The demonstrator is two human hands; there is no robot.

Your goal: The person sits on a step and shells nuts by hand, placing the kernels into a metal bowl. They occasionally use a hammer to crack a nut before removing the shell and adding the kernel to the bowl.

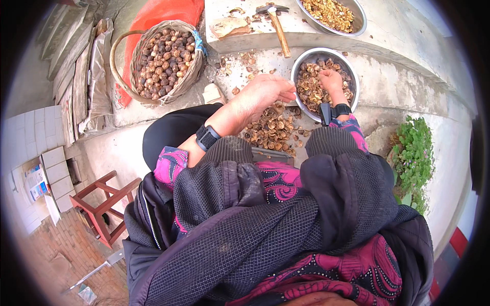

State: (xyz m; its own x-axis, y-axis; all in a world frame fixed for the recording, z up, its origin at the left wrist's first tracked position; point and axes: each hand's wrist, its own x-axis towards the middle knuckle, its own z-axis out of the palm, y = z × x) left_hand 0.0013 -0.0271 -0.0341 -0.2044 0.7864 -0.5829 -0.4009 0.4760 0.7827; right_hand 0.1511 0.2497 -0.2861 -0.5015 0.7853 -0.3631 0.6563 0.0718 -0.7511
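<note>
A metal bowl full of cracked walnut pieces stands in front of me. My right hand reaches over its right part, fingertips pinched together among the pieces; whatever they grip is too small to make out. At the bowl's left rim is my left hand, its fingers bent and pressed together. What lies between them, if anything, is hidden. Below the left hand, a heap of broken walnut shells lies between my knees, partly over a dark tray edge. Both wrists wear dark bands.
A wicker basket of whole walnuts stands at the left by a red mesh sack. A hammer lies on the concrete ledge, near a second bowl of walnut kernels. A green plant grows at right; a wooden stool stands left.
</note>
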